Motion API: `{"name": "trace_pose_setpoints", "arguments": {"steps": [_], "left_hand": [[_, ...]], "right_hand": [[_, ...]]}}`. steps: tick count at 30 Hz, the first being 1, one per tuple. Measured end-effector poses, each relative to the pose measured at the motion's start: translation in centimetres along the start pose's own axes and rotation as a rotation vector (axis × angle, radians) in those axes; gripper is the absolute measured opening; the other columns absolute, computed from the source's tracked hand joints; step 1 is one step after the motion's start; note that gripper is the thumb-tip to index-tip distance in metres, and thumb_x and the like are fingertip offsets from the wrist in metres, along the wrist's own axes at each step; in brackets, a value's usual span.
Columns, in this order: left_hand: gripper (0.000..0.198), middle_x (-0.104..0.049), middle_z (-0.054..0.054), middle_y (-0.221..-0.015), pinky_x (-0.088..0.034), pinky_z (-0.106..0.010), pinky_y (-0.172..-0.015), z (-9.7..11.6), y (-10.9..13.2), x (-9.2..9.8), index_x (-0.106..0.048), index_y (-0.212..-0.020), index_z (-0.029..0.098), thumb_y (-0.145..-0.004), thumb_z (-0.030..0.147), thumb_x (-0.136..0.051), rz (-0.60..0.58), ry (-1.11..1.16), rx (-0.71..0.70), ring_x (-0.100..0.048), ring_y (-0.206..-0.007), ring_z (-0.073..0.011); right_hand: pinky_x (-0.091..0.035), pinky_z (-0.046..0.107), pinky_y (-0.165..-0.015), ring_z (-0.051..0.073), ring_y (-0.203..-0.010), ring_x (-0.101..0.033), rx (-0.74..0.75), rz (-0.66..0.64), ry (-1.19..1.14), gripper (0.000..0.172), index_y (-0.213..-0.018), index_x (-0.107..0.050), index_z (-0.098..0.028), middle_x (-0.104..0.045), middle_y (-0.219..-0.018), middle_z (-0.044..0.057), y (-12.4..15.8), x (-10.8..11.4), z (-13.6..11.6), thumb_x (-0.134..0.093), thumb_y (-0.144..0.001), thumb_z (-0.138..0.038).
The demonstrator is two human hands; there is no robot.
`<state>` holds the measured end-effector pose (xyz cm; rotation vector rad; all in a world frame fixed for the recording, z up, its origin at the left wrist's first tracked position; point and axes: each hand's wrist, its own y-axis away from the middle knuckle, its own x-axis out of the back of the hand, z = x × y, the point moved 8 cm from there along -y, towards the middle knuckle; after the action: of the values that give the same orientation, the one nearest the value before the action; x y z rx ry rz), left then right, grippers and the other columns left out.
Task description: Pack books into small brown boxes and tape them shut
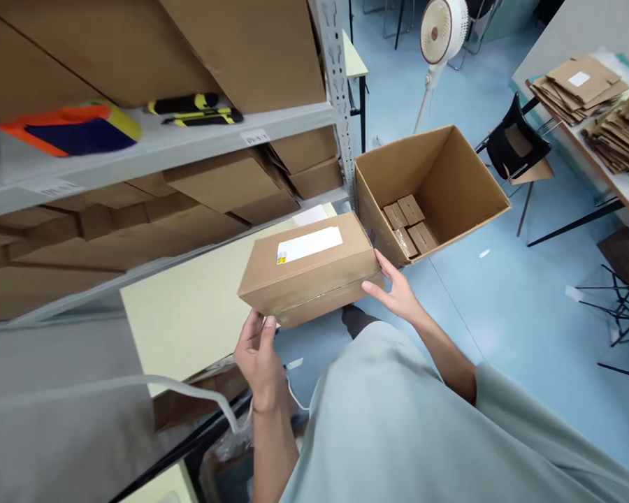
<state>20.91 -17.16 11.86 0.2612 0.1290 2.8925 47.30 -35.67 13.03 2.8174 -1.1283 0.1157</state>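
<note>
Between my two hands is a closed cardboard box (314, 279), taped along its side and bearing a white label (310, 244) on its top face. My left hand (259, 349) grips its near left corner, thumb on the side and fingers partly hidden beneath. At the box's right end, my right hand (395, 290) holds on with the thumb on the near side and fingers along the end. A pale yellow table (189, 307) lies under and left of the box. Just right stands a large open carton (461, 188) with several small brown boxes (409, 223) at its bottom.
A metal shelf (189, 150) on the left holds cardboard boxes, utility knives (196, 112) and an orange and blue item (78, 129). Behind the carton is a white fan (440, 31). A black chair (518, 143) and stacked flat cardboard (618, 126) are at right.
</note>
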Motion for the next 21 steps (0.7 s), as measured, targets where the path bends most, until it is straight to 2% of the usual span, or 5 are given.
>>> {"name": "trace_pose_setpoints", "arguments": {"steps": [4,7,13,16,21], "left_hand": [[0.060,-0.075,-0.014,-0.143,-0.048,-0.047,-0.126,0.6,4.4,-3.0,-0.074,-0.141,0.017,-0.091,0.050,-0.076,-0.007,-0.014,-0.004,-0.064,-0.144,-0.0321],[0.058,-0.077,-0.015,-0.140,-0.048,-0.047,-0.127,1.6,7.4,-4.9,-0.077,-0.136,0.015,-0.089,0.049,-0.079,0.014,-0.018,-0.007,-0.066,-0.142,-0.0331],[0.054,-0.082,-0.016,-0.127,-0.054,-0.049,-0.122,3.9,11.7,-9.3,-0.080,-0.128,0.012,-0.091,0.051,-0.078,0.187,-0.215,-0.076,-0.072,-0.133,-0.0334],[0.055,-0.082,-0.017,-0.123,-0.055,-0.051,-0.120,5.3,12.5,-14.1,-0.081,-0.123,0.009,-0.090,0.053,-0.077,0.242,-0.281,-0.105,-0.074,-0.129,-0.0346],[0.053,-0.081,-0.017,-0.125,-0.059,-0.048,-0.115,8.2,13.0,-25.0,-0.079,-0.122,0.009,-0.094,0.054,-0.072,0.291,-0.364,-0.151,-0.076,-0.124,-0.0332]], "right_hand": [[-0.032,0.053,-0.138,0.031,-0.165,-0.040,-0.031,0.012,0.018,0.100,-0.173,-0.041,-0.032,-0.044,-0.176,0.006,4.4,4.9,0.2,-0.078,-0.091,-0.075],[-0.032,0.054,-0.138,0.032,-0.165,-0.039,-0.058,0.007,0.002,0.101,-0.174,-0.039,-0.032,-0.042,-0.177,0.007,6.2,8.0,1.4,-0.077,-0.091,-0.074],[-0.030,0.055,-0.138,0.033,-0.165,-0.039,-0.062,-0.100,-0.013,0.106,-0.175,-0.035,-0.027,-0.041,-0.178,0.010,5.0,13.6,3.8,-0.079,-0.090,-0.073],[-0.028,0.055,-0.139,0.032,-0.167,-0.035,-0.063,-0.151,-0.022,0.104,-0.176,-0.034,-0.028,-0.037,-0.180,0.009,3.8,18.1,4.2,-0.079,-0.092,-0.071],[-0.023,0.056,-0.141,0.033,-0.170,-0.028,-0.083,-0.175,-0.009,0.109,-0.178,-0.025,-0.032,-0.030,-0.183,0.006,2.4,27.2,4.1,-0.082,-0.092,-0.066]]}}
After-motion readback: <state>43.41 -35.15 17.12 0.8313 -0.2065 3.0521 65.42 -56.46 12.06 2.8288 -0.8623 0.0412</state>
